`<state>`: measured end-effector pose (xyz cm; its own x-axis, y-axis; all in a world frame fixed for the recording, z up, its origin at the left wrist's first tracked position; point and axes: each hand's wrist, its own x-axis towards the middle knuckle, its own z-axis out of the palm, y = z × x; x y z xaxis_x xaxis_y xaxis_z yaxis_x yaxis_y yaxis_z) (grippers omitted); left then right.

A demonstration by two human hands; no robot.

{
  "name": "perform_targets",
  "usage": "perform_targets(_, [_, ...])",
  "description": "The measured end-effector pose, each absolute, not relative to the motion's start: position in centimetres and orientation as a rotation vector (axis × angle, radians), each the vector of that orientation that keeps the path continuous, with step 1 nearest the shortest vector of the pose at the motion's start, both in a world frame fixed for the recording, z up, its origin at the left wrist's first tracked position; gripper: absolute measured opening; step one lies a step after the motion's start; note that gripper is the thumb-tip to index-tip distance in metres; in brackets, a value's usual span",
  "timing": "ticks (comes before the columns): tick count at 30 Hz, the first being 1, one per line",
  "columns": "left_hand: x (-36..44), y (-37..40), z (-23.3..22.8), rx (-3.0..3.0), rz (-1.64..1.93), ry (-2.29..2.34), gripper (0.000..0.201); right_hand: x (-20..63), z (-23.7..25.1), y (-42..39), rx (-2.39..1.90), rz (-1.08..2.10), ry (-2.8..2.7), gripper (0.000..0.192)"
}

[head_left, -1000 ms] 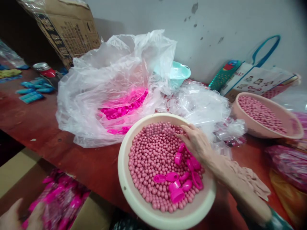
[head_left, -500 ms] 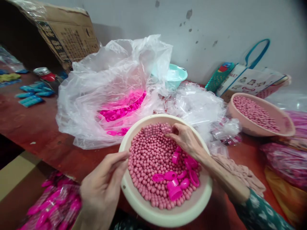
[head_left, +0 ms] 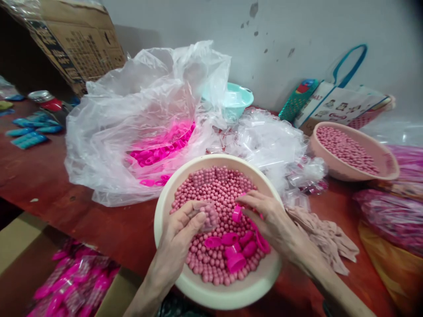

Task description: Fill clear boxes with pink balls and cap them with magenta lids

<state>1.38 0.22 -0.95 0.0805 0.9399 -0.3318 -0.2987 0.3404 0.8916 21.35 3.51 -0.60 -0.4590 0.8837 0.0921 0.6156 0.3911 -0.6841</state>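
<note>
My left hand (head_left: 181,224) is closed on a small clear plastic container (head_left: 209,216) packed with pink beads, holding it above the cream basin (head_left: 162,207). Loose pink beads (head_left: 214,191) fill much of this basin. On the right side of the beads lie several magenta plastic pieces, among them a wide cap (head_left: 235,260) and a spoon-shaped piece (head_left: 213,242). My right hand (head_left: 266,215) reaches in over the basin's right side, thumb and fingers parted at a small magenta cap (head_left: 237,213). Whether the fingertips touch that cap is hard to tell.
Behind the basin, a clear bag (head_left: 109,114) holds magenta pieces beside a heap of clear plastic containers (head_left: 264,136). A pink bowl of beads (head_left: 373,171) stands right, near a crumpled beige cloth (head_left: 325,237). Packed magenta items (head_left: 76,281) fill a carton lower left.
The bead-filled container has passed from my right hand to my left, which has moved in over the basin. My right hand has come down towards the magenta pieces. The view has shifted slightly.
</note>
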Motion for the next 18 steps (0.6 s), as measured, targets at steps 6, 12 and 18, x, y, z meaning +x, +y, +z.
perform_targets(6, [1.0, -0.4, -1.0, 0.725, 1.097, 1.162, 0.02, 23.0, -3.8, 4.1, -1.256, 0.308, -2.522, 0.024])
perform_targets(12, [1.0, -0.6, -1.6, 0.865, 1.07, 1.195, 0.02, 21.7, -4.2, 5.1, -1.249, 0.436, -2.38, 0.011])
perform_targets(18, [0.7, -0.5, -2.0, 0.966, 0.923, 1.162, 0.022, 20.2, -2.0, 4.4, -1.293, 0.691, -2.184, 0.008])
